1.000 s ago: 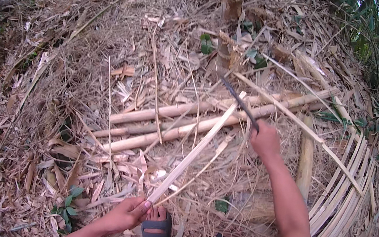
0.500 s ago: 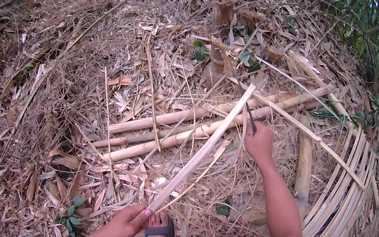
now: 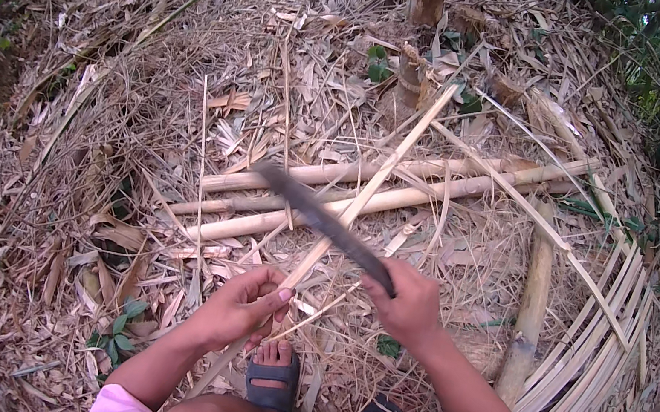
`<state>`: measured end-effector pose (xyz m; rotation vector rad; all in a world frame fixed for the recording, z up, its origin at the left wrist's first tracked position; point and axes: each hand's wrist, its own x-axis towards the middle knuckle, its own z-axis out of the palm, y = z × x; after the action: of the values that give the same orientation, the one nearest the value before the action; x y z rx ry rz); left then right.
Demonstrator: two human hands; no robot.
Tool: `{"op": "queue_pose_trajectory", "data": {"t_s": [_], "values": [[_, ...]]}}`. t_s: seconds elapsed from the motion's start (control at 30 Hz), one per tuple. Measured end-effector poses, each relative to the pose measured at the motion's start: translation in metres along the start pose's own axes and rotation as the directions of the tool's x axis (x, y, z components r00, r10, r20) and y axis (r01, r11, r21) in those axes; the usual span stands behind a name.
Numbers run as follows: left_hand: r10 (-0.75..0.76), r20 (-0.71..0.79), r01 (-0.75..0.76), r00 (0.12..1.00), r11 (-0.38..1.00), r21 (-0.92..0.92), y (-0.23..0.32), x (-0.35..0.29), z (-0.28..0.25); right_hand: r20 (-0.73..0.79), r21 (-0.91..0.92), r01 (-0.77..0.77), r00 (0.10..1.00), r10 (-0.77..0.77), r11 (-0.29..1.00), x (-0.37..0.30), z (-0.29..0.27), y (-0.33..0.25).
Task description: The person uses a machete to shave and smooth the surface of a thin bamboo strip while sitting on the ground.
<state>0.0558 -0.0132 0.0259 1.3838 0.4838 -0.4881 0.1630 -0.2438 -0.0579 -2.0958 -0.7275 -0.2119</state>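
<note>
Since the earlier frames the right hand [image 3: 409, 305] has drawn back from far out over the poles to just ahead of the knees, and the knife [image 3: 319, 220] now lies across the strip [image 3: 366, 196] instead of pointing away. The left hand [image 3: 240, 308] has slid up the strip from its low end.

The left fingers are closed around the strip, thumb on top. The right fingers are wrapped tight on the knife handle, which is hidden inside the fist. The blade is blurred, so its edge is hard to make out, and whether it touches the strip cannot be told.

The strip runs from below the left hand, up past the blade, toward a stump [image 3: 408, 80] in the distance; its lower end is lost between arm and leg. Bamboo poles [image 3: 436, 190] lie crosswise under it on dry leaf litter. A stack of split slats [image 3: 596, 352] curves along the right, cut off by the dark rim. Two sandalled feet [image 3: 274, 370] show at the bottom, partly covered by the knees. Pink sleeves [image 3: 116, 409] are cut by the lower edge.
</note>
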Motion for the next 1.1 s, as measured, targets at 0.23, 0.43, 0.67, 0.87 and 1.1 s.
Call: {"op": "queue_pose_trajectory", "data": {"t_s": [0.23,0.43,0.67,0.87,1.1], "values": [[-0.002,0.020,0.006,1.000,0.983,-0.184,0.000,0.005,0.005,0.079,-0.068,0.179,0.982,-0.173,0.982,-0.011,0.019,-0.027],[0.028,-0.055,-0.036,0.998,0.986,-0.164,-0.009,0.003,0.012,0.095,-0.093,0.233,0.970,-0.224,0.968,-0.010,0.024,-0.035],[0.071,-0.112,-0.075,0.991,0.997,-0.032,-0.015,0.006,0.020,0.114,-0.093,0.289,0.954,-0.278,0.953,-0.011,0.028,-0.045],[0.130,-0.138,-0.121,0.982,0.990,0.071,-0.024,0.007,0.017,0.150,-0.114,0.246,0.962,-0.228,0.963,-0.013,0.028,-0.048],[0.076,0.123,-0.054,0.989,0.983,-0.178,-0.021,0.005,-0.001,0.187,-0.185,0.251,0.958,-0.216,0.950,-0.016,0.024,-0.046]]}}
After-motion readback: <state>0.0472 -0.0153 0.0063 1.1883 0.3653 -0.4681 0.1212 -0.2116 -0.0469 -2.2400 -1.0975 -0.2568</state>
